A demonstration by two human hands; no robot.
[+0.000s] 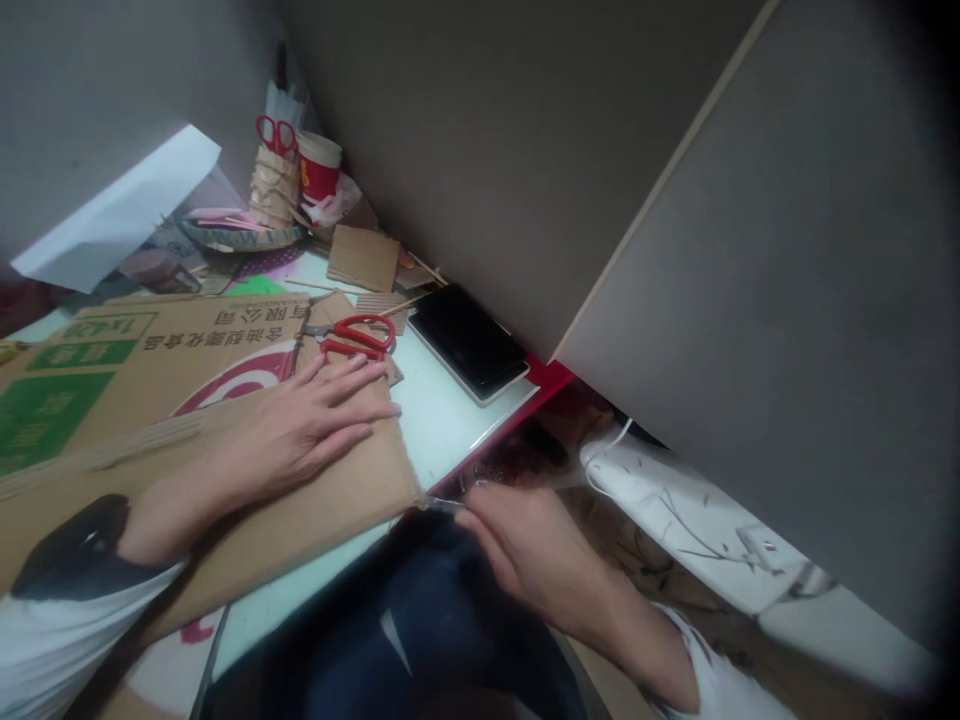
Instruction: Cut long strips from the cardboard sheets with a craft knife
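Observation:
My left hand [304, 425] lies flat, fingers stretched out, pressing on a brown cardboard sheet [330, 500] that sticks out past the white table's edge [450, 425]. At the sheet's near corner my right hand [525, 550] is closed round a thin metal blade-like tool [444, 503], its tip at the cardboard's edge. Red-handled scissors [356, 337] rest on the cardboard just beyond my left fingertips.
A dark tablet [469, 342] lies at the table's far right. A printed cardboard box [112, 365] lies flattened at the left. A red paper cup [319, 168], a second pair of scissors [276, 133] and cardboard scraps [364, 258] crowd the back. A white power strip [675, 515] is on the floor.

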